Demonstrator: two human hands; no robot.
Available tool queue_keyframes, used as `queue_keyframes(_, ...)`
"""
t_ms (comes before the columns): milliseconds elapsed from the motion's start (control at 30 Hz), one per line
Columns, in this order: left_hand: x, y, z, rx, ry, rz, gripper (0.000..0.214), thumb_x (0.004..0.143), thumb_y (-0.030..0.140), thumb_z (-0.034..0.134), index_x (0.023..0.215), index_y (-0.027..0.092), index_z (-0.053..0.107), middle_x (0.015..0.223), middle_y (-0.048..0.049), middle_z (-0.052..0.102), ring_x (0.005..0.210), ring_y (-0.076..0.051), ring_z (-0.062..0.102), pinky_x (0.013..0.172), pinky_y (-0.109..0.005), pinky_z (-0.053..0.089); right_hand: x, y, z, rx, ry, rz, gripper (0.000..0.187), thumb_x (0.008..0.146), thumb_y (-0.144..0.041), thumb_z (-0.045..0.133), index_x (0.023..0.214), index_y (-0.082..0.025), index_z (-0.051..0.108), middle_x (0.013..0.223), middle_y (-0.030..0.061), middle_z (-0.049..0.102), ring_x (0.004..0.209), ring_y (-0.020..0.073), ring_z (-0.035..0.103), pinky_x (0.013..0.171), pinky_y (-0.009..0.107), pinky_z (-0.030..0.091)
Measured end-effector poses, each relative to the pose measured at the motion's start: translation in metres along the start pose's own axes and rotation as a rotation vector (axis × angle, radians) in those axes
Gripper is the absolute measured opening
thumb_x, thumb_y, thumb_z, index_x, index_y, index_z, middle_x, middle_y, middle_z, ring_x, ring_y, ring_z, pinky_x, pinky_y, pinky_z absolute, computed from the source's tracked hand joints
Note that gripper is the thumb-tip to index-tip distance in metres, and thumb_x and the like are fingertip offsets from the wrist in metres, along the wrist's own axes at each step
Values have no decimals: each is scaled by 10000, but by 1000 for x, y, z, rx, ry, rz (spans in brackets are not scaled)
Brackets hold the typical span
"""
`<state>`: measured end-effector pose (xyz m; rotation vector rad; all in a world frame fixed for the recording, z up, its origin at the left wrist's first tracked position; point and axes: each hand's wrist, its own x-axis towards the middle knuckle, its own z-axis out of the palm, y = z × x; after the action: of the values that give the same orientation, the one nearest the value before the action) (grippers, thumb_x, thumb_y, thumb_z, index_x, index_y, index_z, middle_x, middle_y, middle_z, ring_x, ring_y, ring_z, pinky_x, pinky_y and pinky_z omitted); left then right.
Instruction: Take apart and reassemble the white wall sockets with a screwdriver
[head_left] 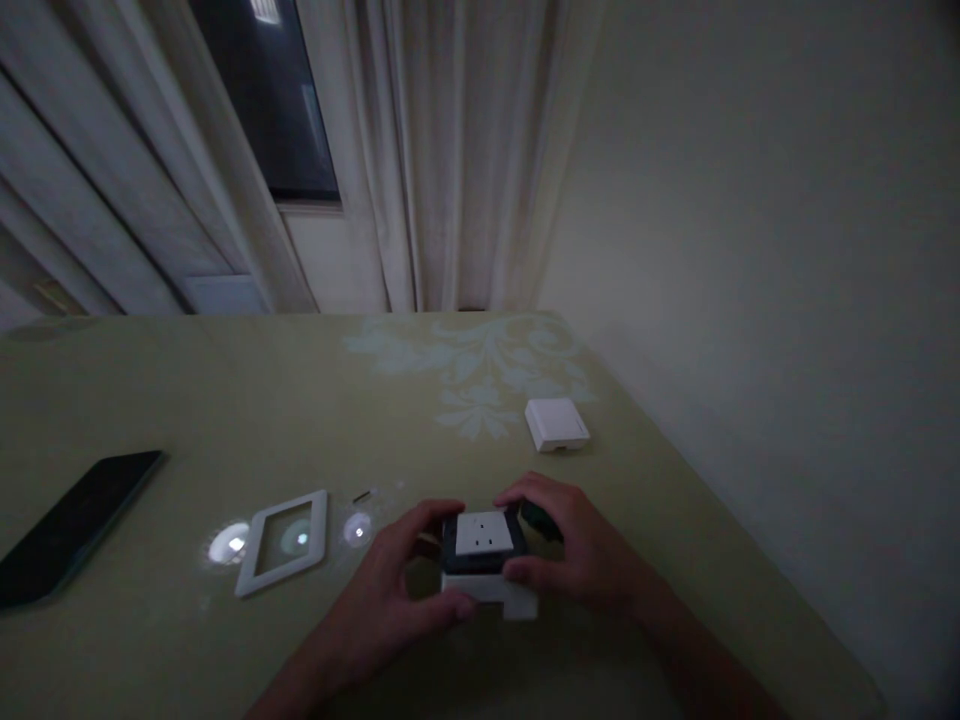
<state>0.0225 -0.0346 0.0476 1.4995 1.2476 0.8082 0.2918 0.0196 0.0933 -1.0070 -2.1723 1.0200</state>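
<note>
A: Count of items on the table [225, 400]?

B: One socket unit [484, 535], white face in a dark body, sitting on one white base block [499, 592], near centre. One white frame [285, 542] lies flat to the left of it. One dark phone [75, 525] lies at the far left. One white square plate [556, 424] is farther back on the right. One small screw [362, 496] lies just beyond the frame.

A: Hands?

B: Two, both the person's own. The left hand [390, 590] has its fingers curled against the socket unit's left side, with the thumb on the base block's near edge. The right hand [581, 555] is hooked over the far right corner, with the thumb pressed on the near right edge. Both are closed around the unit, and neither is flat or spread.

A: Position of the unit?

B: Between the two hands, face up, near the table's front edge.

A: Markings?

B: There are slots on the white face. Any lettering is too dim and small to read.
</note>
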Motion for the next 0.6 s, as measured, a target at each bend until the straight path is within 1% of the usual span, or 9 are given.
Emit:
queue_keyframes(100, -1, 2, 0, -62, -81, -40, 716, 802, 651, 788, 1399, 291, 624, 1395, -107, 706, 1222, -367, 693, 1064, -531, 566, -1, -3, 1, 19, 27, 57, 657, 860, -772, 726, 1144, -180, 747, 1017, 93, 755, 895, 257, 698, 781, 350, 497)
queue_keyframes(200, -2, 5, 0, -47, -103, -41, 619, 858, 672, 723, 1348, 297, 672, 1388, -93, 712, 1250, -363, 671, 1079, -518, 550, -3, -4, 2, 12, 32, 84, 594, 875, -747, 715, 1042, -178, 751, 899, 59, 741, 760, 206, 654, 680, 303, 449)
queue_keyframes(300, -3, 6, 2, -50, -114, -44, 638, 840, 659, 740, 1356, 293, 665, 1353, -92, 722, 1222, -357, 681, 1070, -510, 550, -2, -4, 3, -5, 47, 88, 571, 860, -740, 725, 943, -175, 740, 792, 26, 689, 662, 166, 578, 616, 279, 392)
queue_keyframes(400, -3, 3, 2, -57, -113, -59, 680, 818, 650, 762, 1382, 289, 643, 1350, -96, 717, 1221, -359, 678, 1080, -516, 539, -2, -4, 3, -20, 53, 93, 558, 859, -726, 729, 924, -172, 736, 759, 13, 660, 633, 152, 541, 599, 272, 367)
queue_keyframes(500, -3, 1, 2, -56, -96, -61, 712, 800, 646, 784, 1400, 297, 626, 1362, -97, 709, 1227, -362, 673, 1081, -516, 534, -2, -6, 1, -25, 49, 93, 548, 867, -713, 722, 936, -169, 737, 769, 18, 659, 652, 161, 552, 612, 278, 373)
queue_keyframes(600, -3, 2, 2, -36, -97, -52, 726, 791, 632, 799, 1410, 298, 618, 1325, -97, 722, 1190, -354, 684, 1053, -503, 543, -3, -6, 0, -40, 43, 82, 533, 870, -694, 718, 965, -170, 736, 795, 28, 672, 681, 174, 574, 618, 284, 377)
